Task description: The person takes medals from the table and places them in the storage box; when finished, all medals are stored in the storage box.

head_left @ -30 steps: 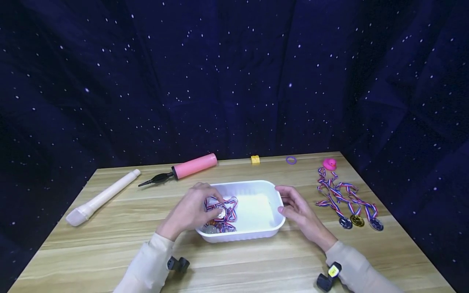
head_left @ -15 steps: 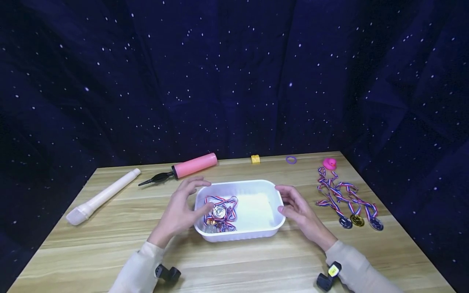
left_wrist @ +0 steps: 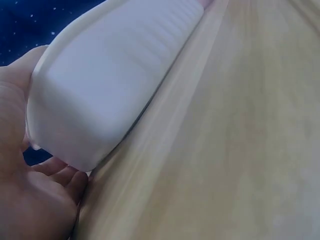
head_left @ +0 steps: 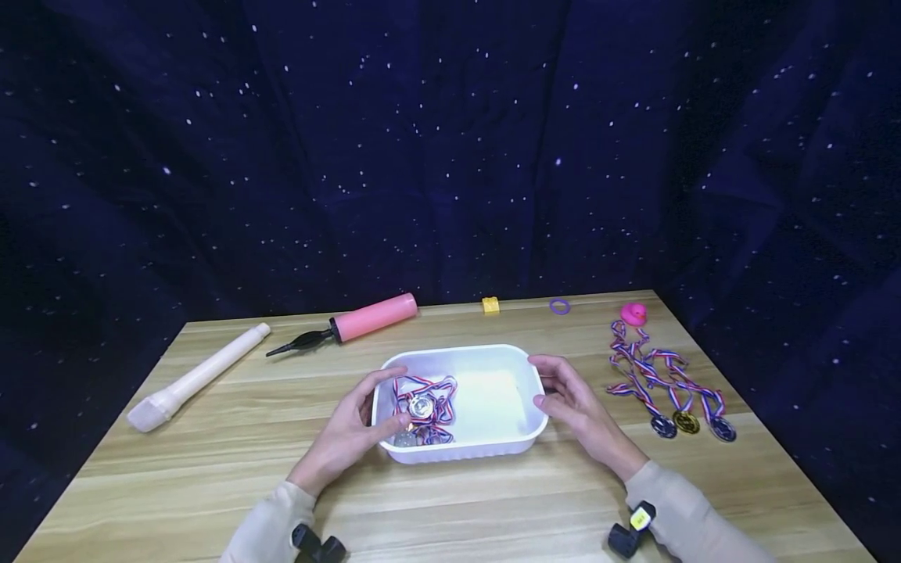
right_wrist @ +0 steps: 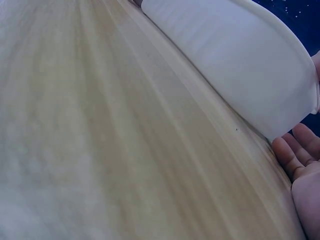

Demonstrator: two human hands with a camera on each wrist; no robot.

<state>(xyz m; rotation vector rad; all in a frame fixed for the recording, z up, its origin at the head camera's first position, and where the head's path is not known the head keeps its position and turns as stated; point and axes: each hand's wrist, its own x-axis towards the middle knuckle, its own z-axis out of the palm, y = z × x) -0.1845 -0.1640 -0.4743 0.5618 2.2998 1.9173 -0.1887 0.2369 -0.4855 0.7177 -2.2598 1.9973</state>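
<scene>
White trays (head_left: 493,356): one, held between the two hands.
Hands: two, the left hand (head_left: 349,430) at the tray's left end, the right hand (head_left: 573,403) at its right end.
Medals in the tray (head_left: 421,407): at least two discs are seen among tangled ribbons, just beside the left hand's fingers; an exact count cannot be made.
Medals on the table (head_left: 686,423): three, lying right of the right hand.
Pink pumps (head_left: 366,319): one, beyond the left hand.
Cream tubes (head_left: 197,379): one, far left of the left hand.
Yellow bricks (head_left: 490,306): one, beyond the tray.
Purple rings (head_left: 559,307): one, beyond the right hand.
Pink ducks (head_left: 633,314): one, beyond the table medals.
</scene>
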